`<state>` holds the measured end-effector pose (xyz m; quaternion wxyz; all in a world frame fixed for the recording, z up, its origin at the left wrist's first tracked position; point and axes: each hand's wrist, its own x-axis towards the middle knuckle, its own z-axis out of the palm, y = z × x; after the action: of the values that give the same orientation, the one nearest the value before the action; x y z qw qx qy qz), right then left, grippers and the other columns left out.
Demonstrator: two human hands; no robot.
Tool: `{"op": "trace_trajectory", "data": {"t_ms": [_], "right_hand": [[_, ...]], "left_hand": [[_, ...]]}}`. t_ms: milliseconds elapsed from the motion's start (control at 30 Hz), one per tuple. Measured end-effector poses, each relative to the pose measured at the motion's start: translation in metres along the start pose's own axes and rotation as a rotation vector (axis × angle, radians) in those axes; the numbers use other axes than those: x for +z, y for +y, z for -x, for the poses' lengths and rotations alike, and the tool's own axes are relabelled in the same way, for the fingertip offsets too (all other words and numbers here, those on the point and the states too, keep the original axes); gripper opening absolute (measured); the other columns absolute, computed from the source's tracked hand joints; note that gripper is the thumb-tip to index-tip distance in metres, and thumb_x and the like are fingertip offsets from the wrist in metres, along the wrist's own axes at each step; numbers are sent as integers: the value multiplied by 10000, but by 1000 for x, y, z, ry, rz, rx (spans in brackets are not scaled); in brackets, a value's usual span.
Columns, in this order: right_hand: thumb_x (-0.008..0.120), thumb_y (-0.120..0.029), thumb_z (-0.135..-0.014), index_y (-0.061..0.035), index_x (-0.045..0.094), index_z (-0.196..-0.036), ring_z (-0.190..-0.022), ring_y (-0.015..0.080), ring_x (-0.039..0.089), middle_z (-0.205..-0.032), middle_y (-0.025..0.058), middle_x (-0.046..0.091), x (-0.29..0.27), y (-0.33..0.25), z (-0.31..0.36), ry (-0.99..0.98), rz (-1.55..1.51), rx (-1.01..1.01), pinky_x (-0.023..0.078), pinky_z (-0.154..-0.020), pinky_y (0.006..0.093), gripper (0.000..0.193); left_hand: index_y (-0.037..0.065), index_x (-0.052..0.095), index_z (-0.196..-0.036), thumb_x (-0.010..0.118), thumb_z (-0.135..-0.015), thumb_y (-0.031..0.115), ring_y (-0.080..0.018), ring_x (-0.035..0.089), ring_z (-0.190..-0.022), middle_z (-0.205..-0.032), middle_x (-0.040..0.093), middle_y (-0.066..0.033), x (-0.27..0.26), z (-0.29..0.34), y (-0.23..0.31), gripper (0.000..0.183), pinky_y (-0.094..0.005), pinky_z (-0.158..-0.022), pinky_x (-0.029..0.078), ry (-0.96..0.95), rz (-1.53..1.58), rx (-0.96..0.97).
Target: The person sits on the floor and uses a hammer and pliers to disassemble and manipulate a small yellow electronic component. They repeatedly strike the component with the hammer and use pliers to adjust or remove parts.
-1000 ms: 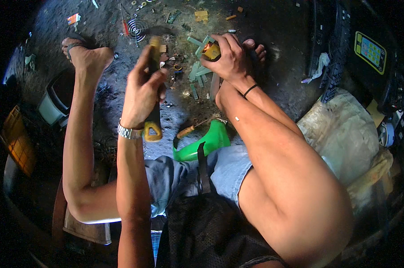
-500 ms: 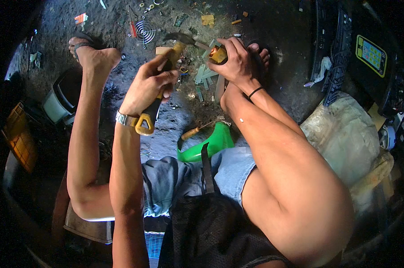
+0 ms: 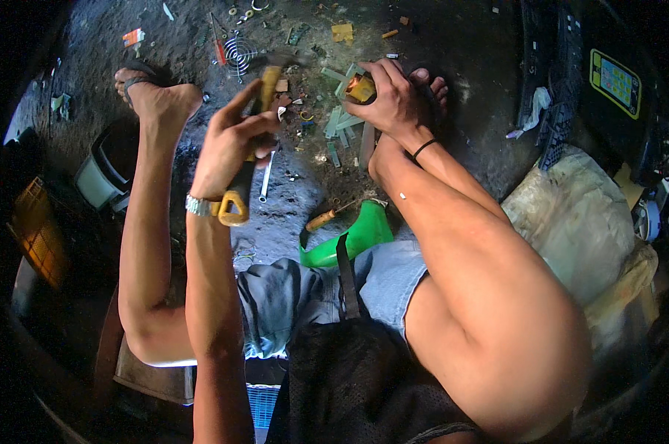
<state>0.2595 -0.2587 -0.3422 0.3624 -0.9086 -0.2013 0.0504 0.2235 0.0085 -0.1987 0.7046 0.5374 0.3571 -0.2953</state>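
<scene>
My left hand [image 3: 234,140], a metal watch on its wrist, is closed round the black and yellow handle of a hammer [image 3: 271,81]. The hammer's head is smeared by motion, above the floor. Over to the right, my right hand [image 3: 393,100] holds a small yellow-wrapped coil [image 3: 362,89] with a coppery shine against the floor, beside my foot. My fingers hide part of it. Thin grey-green metal strips [image 3: 334,122] lie loose around the coil, some under it.
A silver wrench [image 3: 266,177] lies below the hammer. Nearer are a wooden-handled tool [image 3: 321,220] and a green curved piece [image 3: 360,238]. A round wire fan guard [image 3: 239,56] and a red screwdriver [image 3: 220,50] lie far left. A pale plastic sack [image 3: 571,214] is on the right.
The hammer has swung left and away from the coil, tilting more upright. The wrench and small scraps it covered now show. My right hand and the coil have stayed nearly still.
</scene>
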Motion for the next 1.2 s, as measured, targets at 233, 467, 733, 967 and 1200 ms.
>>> {"op": "trace_trajectory", "data": {"t_ms": [233,467,733,967,1200], "right_hand": [[908,-192,-603,-4,678,-1144,-988,351,641,-1021,149,618,0,-2,-1,9,-39,-24,549,-868,434,618],[932,-224,-619,-18,691,-1165,-988,329,669,-1026,129,644,1,5,1,11,-12,-4,564,-863,407,631],[925,-217,-558,-3,683,-1133,-976,364,640,-1019,148,612,0,2,0,-6,-13,8,549,-877,429,660],[921,-270,-619,-32,697,-1139,-972,318,673,-1011,110,646,-1,-2,-6,-8,-8,-4,571,-849,413,614],[930,-273,-621,-28,699,-1151,-983,327,667,-1030,121,651,-2,0,-3,-3,17,-35,566,-874,418,628]], "left_hand": [[22,340,-1609,602,-974,6,-101,510,-531,-900,704,-93,1,-5,-14,687,-257,-448,429,-142,-75,-37],[-4,304,-1620,606,-989,29,-99,526,-524,-793,635,-49,6,-3,-9,700,-266,-436,434,144,-75,129],[1,360,-1595,630,-984,30,-103,518,-518,-800,596,-45,8,7,-10,669,-276,-430,449,147,-58,154],[10,427,-1542,636,-984,44,-108,520,-543,-754,574,-16,12,5,-4,597,-290,-453,448,-1,-21,-23],[25,354,-1606,609,-990,30,-106,542,-544,-783,609,-45,-7,-3,-12,667,-285,-435,457,161,-78,200]]}}
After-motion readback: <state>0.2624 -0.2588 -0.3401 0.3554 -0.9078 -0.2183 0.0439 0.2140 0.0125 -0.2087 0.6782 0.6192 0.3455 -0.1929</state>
